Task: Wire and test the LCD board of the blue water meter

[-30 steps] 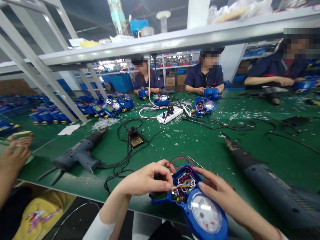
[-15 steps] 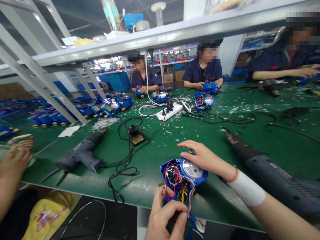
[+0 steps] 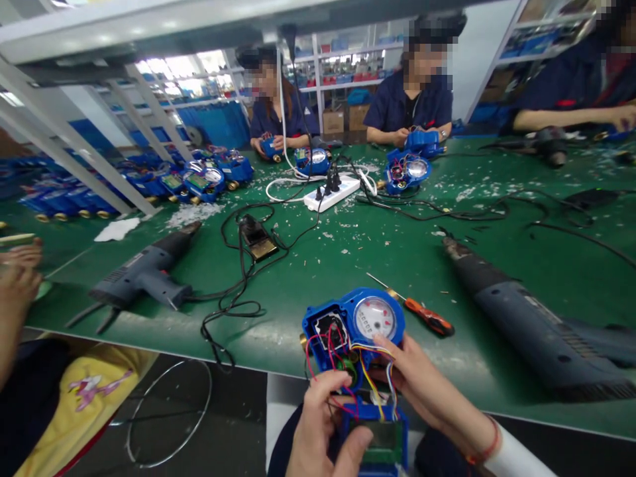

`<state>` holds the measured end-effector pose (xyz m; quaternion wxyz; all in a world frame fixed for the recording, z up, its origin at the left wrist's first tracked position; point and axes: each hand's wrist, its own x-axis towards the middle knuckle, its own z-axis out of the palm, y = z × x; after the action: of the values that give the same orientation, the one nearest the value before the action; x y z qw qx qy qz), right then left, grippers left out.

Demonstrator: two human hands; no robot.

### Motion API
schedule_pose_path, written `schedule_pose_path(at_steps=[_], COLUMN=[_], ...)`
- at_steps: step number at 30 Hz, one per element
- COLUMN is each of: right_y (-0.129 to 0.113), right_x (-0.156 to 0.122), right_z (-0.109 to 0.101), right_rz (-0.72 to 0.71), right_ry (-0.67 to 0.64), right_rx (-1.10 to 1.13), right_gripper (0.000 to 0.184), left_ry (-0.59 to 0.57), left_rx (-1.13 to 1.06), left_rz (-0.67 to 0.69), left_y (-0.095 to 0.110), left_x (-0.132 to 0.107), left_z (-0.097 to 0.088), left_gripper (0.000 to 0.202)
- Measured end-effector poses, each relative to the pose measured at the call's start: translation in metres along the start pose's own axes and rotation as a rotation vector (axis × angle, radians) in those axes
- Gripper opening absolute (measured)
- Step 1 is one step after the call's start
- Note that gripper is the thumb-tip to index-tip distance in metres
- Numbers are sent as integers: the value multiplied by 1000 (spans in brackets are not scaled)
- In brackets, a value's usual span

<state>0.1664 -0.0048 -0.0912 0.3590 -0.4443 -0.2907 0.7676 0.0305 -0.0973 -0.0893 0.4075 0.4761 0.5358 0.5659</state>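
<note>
Blue water meter (image 3: 330, 331), housing open, coloured wires (image 3: 368, 368) exposed, sits at the counter's (image 3: 268, 346) front edge; left hand (image 3: 320, 427) grips its display module (image 3: 382, 440), right hand (image 3: 427, 384) half-closed on the wires; orange-handled screwdriver (image 3: 427, 320) just right.

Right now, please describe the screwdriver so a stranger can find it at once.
On the green workbench, find the opened blue water meter. The screwdriver lies to its right, between it and the grey heat gun, the only orange-handled tool.

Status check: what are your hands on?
Left hand on display module; right hand at water meter, among its wires. Screwdriver beside meter.
</note>
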Motion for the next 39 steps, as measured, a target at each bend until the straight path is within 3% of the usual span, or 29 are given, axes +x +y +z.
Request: schedule_pose_path(at_steps=[4,9,13,16,19,24,30,35,39], right_y=[0,-5,-9,-7,-5,2,2,-11,-9], right_x=[14,27,14,-2,-12,-20,-17,-7,-4], right_z=[4,0,-18,-27,-25,-17,-18,-17,-15], right_rz=[-55,-78,-37,-82,-133,-169,-195,-429,-317], right_ry=[1,-71,-63,-22,-69,35,1,54,49], right_rx=[33,67,31,-116,-223,-241,-262,-435,-267], right_gripper=[60,52,42,39,34,37,33,23,37], left_ry=[35,22,-90,-164,-233,-335,-371,-423,-404], left_rx=[-167,-93,-46,-14,32,118,239,280,259], left_rz=[-167,-325,-324,-312,-282,-284,-342,-352,-362], left_y=[-8,-11,-13,-13,-11,-6,1,5,8], left_x=[0,16,24,28,33,42,44,43,42], left_z=[9,6,-1,-4,-5,-7,-10,-10,-8], left_gripper=[48,32,23,20,19,21,28,33,33])
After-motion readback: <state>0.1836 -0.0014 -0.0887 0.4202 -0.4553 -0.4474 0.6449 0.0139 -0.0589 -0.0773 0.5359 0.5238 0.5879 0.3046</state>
